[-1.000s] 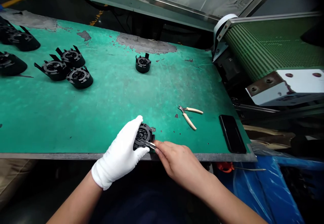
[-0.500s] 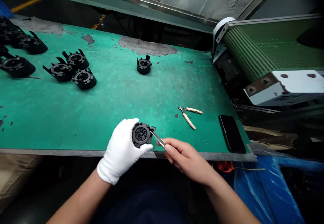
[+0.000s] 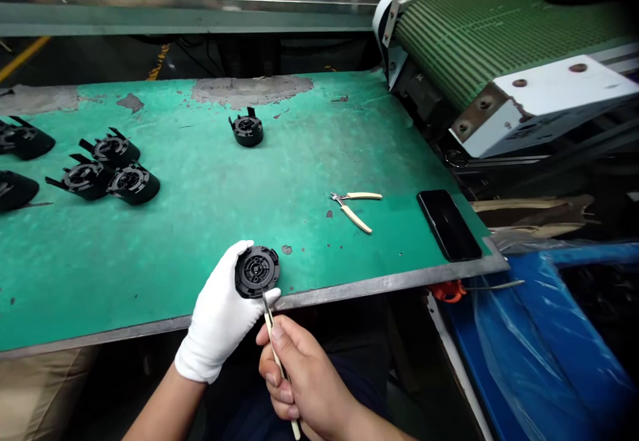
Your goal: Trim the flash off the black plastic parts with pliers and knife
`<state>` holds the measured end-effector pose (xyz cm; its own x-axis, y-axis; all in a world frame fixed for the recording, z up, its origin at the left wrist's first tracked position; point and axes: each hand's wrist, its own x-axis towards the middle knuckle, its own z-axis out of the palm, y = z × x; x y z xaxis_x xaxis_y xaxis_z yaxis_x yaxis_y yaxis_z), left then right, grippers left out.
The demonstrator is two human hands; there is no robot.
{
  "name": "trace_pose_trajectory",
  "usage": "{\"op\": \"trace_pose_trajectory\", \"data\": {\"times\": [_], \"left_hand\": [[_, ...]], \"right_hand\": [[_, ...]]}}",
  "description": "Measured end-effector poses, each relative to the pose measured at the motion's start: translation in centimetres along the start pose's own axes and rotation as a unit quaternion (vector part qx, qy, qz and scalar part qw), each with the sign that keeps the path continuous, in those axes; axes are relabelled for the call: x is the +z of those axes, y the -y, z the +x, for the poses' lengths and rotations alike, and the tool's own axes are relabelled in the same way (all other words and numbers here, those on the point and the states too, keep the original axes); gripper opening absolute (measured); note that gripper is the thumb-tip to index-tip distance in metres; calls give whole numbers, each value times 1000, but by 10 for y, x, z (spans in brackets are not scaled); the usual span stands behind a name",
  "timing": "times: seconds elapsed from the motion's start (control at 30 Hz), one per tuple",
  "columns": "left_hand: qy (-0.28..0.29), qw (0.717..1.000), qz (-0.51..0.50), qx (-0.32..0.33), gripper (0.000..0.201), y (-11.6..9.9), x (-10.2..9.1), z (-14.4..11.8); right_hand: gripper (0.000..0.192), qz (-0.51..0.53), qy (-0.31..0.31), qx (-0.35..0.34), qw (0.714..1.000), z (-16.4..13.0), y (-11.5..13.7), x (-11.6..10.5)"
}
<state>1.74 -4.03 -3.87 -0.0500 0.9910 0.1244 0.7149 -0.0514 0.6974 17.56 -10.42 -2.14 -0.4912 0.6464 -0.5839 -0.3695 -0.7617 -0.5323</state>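
Observation:
My left hand [image 3: 218, 311], in a white glove, is wrapped round a round black plastic part [image 3: 257, 272] near the table's front edge. The part's ribbed face with a central hub is turned up toward me. My bare right hand [image 3: 299, 368] grips a slim knife [image 3: 270, 328] with a cream handle and narrow metal blade. Its tip touches or nearly touches the part's near rim, beside my left thumb; the exact contact is too small to tell. Cream-handled cutting pliers [image 3: 355, 210] lie spread on the green table to the right.
Several black round housings with upright tabs [image 3: 134, 183] stand at the left of the green table [image 3: 200, 215], one more housing [image 3: 248, 130] farther back. A phone [image 3: 449, 225] lies near the right edge. Beyond are a green conveyor [image 3: 474, 28] and a blue plastic-lined bin [image 3: 524, 334].
My right hand has moved left and down, taking the knife from the part's right side to its near edge. The part appears turned in my left hand. The whole view has shifted.

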Motion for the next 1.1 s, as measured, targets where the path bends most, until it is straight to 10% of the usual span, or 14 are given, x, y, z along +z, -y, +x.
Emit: {"op": "trace_pose_trajectory", "data": {"times": [0.23, 0.47, 0.7, 1.1], "left_hand": [[-64, 997, 20, 26, 82, -1, 11, -7], [-129, 991, 2, -18, 83, -2, 19, -13], [-140, 990, 13, 16, 76, 0, 23, -14], [-149, 988, 6, 47, 72, 5, 23, -14]], "right_hand": [[51, -107, 179, -48, 977, -12, -6, 13], [57, 108, 23, 50, 993, 4, -17, 14], [46, 119, 79, -107, 984, -13, -8, 27], [38, 150, 48, 17, 987, 5, -37, 9]]}}
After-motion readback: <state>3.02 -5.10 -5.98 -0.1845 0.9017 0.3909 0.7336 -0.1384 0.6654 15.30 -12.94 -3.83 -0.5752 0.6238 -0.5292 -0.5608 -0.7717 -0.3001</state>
